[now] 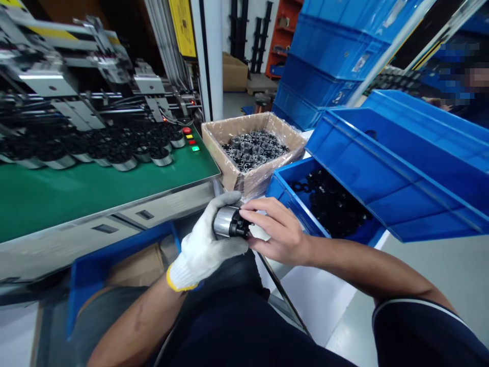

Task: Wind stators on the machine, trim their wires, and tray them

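Note:
In a white glove with a yellow cuff, my left hand (pixel 208 242) is wrapped round a motor stator (pixel 226 221), a silver metal cylinder with a black plastic end. My bare right hand (pixel 280 229) has its fingers on the black end, thumb below and fingertips above. Whether a small part sits between those fingertips is hidden. The stator lies sideways over my lap, its black end facing right. Just beyond my hands stands a plastic-lined cardboard box (pixel 244 181) holding many similar silver and black cylinders (pixel 254 150).
Left is a green worktop (pixel 153 183) with rows of stators (pixel 124 158) under a machine (pixel 110 66). A blue bin (pixel 298 201) at right holds black plastic parts (pixel 332 204); another blue crate (pixel 382 163) overhangs it. Blue crates (pixel 321 61) are stacked behind. A person (pixel 473 86) is far right.

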`<state>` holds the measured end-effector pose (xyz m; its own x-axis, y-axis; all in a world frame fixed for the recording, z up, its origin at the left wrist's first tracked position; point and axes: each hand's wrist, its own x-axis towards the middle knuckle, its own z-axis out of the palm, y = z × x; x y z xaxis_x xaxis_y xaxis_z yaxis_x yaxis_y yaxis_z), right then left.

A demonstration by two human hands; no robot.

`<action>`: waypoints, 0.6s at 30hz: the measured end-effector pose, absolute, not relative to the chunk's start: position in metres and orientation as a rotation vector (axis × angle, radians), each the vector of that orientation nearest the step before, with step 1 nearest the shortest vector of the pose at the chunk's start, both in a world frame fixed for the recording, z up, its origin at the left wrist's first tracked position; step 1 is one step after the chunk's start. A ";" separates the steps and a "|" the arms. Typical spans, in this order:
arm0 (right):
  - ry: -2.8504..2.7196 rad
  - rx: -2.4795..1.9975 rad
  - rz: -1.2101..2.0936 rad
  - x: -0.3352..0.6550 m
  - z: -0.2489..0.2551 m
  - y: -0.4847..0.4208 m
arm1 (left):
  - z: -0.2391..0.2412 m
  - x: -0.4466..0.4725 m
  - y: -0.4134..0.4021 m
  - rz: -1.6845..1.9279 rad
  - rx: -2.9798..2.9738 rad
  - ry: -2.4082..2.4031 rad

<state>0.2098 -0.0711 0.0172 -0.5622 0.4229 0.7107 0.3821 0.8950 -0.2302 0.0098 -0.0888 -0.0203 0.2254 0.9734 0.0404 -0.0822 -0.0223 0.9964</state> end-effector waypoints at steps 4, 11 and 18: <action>-2.263 -0.559 -0.047 0.211 0.017 -0.072 | -0.010 0.008 -0.089 0.955 1.290 1.122; -2.277 -0.563 -0.047 0.211 0.016 -0.073 | -0.007 0.007 -0.089 0.927 1.299 1.144; -2.287 -0.527 -0.089 0.210 0.016 -0.071 | -0.009 0.008 -0.088 0.962 1.297 1.080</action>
